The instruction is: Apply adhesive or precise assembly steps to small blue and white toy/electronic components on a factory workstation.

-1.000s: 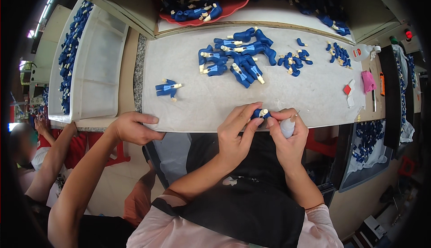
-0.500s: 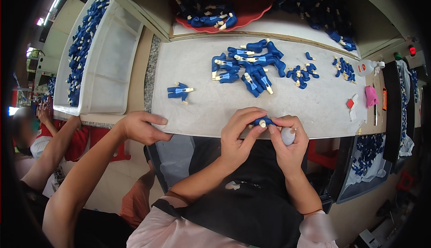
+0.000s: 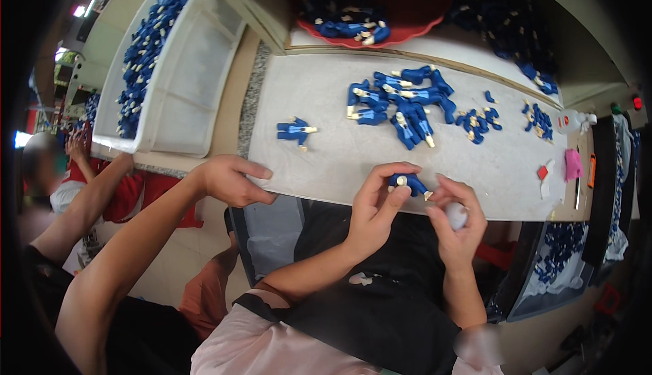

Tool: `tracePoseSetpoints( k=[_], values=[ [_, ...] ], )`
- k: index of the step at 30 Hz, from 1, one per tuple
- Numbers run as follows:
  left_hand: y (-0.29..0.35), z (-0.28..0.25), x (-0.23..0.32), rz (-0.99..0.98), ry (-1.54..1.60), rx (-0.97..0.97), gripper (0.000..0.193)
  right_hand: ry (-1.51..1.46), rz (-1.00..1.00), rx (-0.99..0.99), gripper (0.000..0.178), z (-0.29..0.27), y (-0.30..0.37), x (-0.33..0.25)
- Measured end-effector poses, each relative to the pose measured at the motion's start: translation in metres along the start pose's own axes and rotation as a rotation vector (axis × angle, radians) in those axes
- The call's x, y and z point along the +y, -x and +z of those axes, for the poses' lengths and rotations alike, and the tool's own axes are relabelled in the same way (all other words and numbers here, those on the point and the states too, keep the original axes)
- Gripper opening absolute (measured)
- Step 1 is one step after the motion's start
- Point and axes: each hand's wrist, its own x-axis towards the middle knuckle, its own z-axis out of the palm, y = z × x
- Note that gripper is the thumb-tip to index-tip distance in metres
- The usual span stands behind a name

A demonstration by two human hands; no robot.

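Near the table's front edge, my left hand (image 3: 372,215) pinches a blue toy figure body (image 3: 407,183) whose cream neck end faces me. An arm with a cream hand sticks out on its right side. My right hand (image 3: 463,229) is just right of the figure, fingers curled around a small whitish bottle (image 3: 457,216); its thumb and fingertips are apart from the figure. Beyond my hands lies a pile of blue figure bodies (image 3: 407,100), with loose blue arms (image 3: 478,125) right of it. One figure with arms (image 3: 296,131) lies alone on the left.
A co-worker's hand (image 3: 234,179) rests on the table's front-left edge. A white bin (image 3: 197,69) of blue parts stands left. A red bowl (image 3: 407,35) sits on the shelf behind. At right are more arms (image 3: 538,120), a clear bottle (image 3: 567,122), a pink cloth (image 3: 574,164) and an orange-handled tool (image 3: 591,171).
My right hand has drawn back right from the figure, its fingertips spreading. The figure has turned in my left hand, so its right arm shows. The whole view has shifted slightly.
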Motion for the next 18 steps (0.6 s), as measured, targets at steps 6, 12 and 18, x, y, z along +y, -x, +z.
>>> tracePoseSetpoints(
  k=[6,12,18],
  values=[
    [-0.015,-0.021,0.027,-0.235,0.349,0.033,0.017,0.029,0.058,0.149,0.027,-0.042,0.017,0.006],
    [-0.036,-0.065,0.063,0.115,-0.630,0.104,0.011,0.036,0.059,0.182,0.018,-0.054,0.025,0.011],
    [-0.090,-0.078,0.076,0.129,-1.371,0.177,0.019,0.048,0.100,0.147,0.014,-0.046,0.024,0.011]
  ],
)
